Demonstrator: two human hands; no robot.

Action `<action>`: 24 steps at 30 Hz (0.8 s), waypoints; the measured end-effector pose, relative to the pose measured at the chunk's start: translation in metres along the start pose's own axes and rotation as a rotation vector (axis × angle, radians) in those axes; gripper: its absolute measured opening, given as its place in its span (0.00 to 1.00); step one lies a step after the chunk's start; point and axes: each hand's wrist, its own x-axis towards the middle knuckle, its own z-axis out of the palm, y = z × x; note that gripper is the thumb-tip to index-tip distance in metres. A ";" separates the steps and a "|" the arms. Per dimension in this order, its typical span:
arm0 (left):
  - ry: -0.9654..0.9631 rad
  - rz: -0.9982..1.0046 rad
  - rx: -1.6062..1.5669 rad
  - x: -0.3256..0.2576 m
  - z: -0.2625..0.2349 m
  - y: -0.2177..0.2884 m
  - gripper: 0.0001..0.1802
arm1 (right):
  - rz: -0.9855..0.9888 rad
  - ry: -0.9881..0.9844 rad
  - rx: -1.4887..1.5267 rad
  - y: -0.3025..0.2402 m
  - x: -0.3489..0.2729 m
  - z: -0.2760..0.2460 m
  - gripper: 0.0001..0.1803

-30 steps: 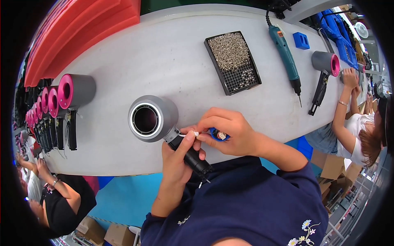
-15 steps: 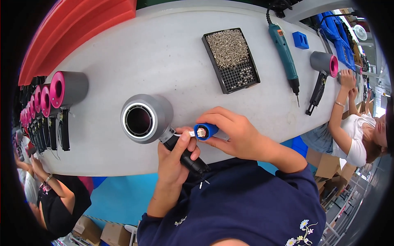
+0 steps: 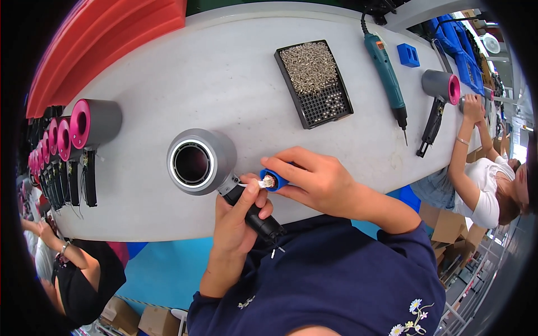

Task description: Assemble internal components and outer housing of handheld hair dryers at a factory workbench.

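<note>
Grey and wide, the tabletop (image 3: 224,73) runs across the whole view, with a red tray (image 3: 101,39) along its far edge. Near its front edge the left hand (image 3: 238,221) is closed around the black handle (image 3: 259,219) of a grey dryer (image 3: 197,161), holding it steady with the thumb up by a thin white wire. The right hand (image 3: 316,182) is curled around a small blue cap (image 3: 273,180) and presses it right against the top of the handle. The wire looks thin, so a hard pull could snap it or tug it loose, and the cap could go on crooked if the dryer rolls. Past the hands lie a black screw tray (image 3: 314,83), a teal driver (image 3: 386,73) and a blue block (image 3: 408,55). To the left stands a row of pink dryers (image 3: 84,126). On the right another person's hand (image 3: 473,106) touches one more pink-ended dryer (image 3: 440,89). A third person sits low on the left.
</note>
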 end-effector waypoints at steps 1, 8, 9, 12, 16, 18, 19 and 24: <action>-0.001 -0.001 -0.018 0.000 -0.001 -0.001 0.07 | -0.010 -0.006 -0.026 -0.004 0.002 -0.001 0.27; 0.011 0.034 -0.005 0.000 0.004 -0.002 0.06 | -0.037 -0.108 -0.098 -0.007 0.002 -0.010 0.26; 0.012 0.036 -0.008 -0.001 0.004 -0.002 0.06 | -0.039 -0.111 -0.099 -0.007 0.002 -0.009 0.26; 0.008 0.033 -0.017 0.000 0.006 -0.002 0.06 | -0.029 -0.104 -0.030 -0.003 -0.001 -0.008 0.26; -0.007 0.012 -0.004 -0.001 0.009 0.001 0.05 | -0.011 -0.078 0.033 -0.005 -0.001 -0.009 0.25; -0.019 0.009 0.004 -0.001 0.006 0.002 0.05 | -0.021 -0.068 0.020 -0.006 0.000 -0.010 0.25; -0.040 0.004 -0.002 0.000 0.004 0.002 0.05 | -0.017 -0.081 0.026 -0.005 0.001 -0.010 0.24; -0.071 0.000 -0.013 0.002 0.000 0.001 0.04 | -0.025 -0.096 0.014 -0.005 0.004 -0.011 0.22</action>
